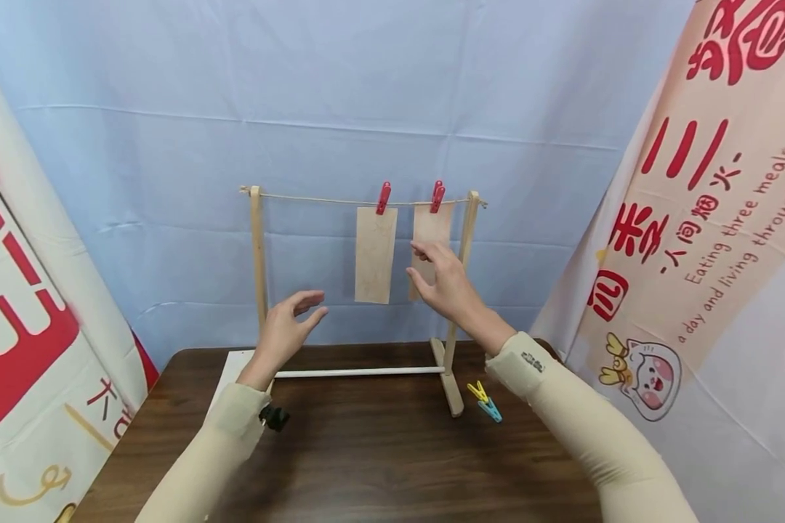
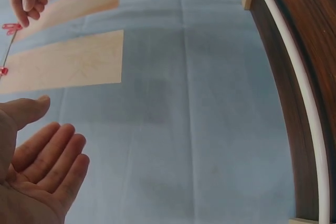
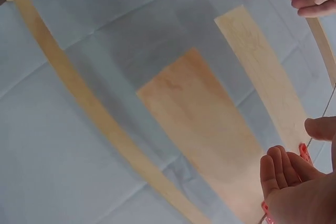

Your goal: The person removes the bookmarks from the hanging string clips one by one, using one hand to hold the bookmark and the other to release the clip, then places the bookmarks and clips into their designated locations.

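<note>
Can count two strips [image 1: 373,256] on one cord [image 1: 320,199] under two red pegs [image 1: 383,199], plus one yellow peg [image 1: 478,393], one blue peg [image 1: 490,411] below. Can see left hand [image 1: 291,325] wide, right hand [image 1: 446,282] wide near one strip.

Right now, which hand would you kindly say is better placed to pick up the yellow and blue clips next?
Probably the right hand: it looks empty, and the yellow clip and blue clip lie right of the rack, nearer it than the left hand.
</note>
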Action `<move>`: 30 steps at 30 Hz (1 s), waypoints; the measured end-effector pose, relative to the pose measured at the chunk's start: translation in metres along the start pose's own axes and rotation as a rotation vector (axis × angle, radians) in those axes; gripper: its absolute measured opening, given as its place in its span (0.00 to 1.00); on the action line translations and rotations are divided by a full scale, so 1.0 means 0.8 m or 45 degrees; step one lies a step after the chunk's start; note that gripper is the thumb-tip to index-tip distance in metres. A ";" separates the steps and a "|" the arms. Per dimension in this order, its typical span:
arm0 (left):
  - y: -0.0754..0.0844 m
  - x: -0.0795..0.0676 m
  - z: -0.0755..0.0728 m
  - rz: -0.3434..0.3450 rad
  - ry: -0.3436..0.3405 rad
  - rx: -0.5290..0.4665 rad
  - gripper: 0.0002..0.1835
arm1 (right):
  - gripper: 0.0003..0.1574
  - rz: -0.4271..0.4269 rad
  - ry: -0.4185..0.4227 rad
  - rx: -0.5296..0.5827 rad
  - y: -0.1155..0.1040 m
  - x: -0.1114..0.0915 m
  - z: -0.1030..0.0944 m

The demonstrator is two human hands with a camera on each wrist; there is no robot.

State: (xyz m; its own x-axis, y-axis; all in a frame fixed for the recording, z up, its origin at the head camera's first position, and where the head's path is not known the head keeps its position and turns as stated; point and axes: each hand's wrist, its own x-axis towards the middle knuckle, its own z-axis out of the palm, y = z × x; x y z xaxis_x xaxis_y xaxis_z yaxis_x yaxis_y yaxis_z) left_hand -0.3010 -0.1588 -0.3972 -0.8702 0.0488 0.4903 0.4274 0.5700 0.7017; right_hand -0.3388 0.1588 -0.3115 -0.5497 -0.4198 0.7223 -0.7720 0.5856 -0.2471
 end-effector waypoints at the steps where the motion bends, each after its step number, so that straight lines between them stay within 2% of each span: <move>1: 0.002 0.002 0.001 -0.003 0.001 -0.010 0.22 | 0.31 -0.001 0.002 0.003 0.000 0.002 -0.001; 10: 0.016 0.015 0.013 0.014 0.003 -0.093 0.21 | 0.32 -0.032 0.013 0.030 -0.003 0.017 0.001; 19: 0.018 0.027 0.022 0.041 -0.001 -0.093 0.21 | 0.32 -0.098 0.058 0.025 -0.004 0.029 0.004; 30: 0.017 0.041 0.034 0.008 -0.039 -0.091 0.21 | 0.27 -0.155 0.123 0.064 -0.010 0.052 -0.003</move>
State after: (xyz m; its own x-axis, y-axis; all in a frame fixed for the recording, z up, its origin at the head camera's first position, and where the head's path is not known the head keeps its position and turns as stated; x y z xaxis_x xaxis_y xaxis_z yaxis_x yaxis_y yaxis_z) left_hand -0.3305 -0.1274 -0.3851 -0.8739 0.0780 0.4798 0.4486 0.5096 0.7342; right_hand -0.3545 0.1386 -0.2781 -0.4199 -0.4155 0.8069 -0.8472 0.4983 -0.1843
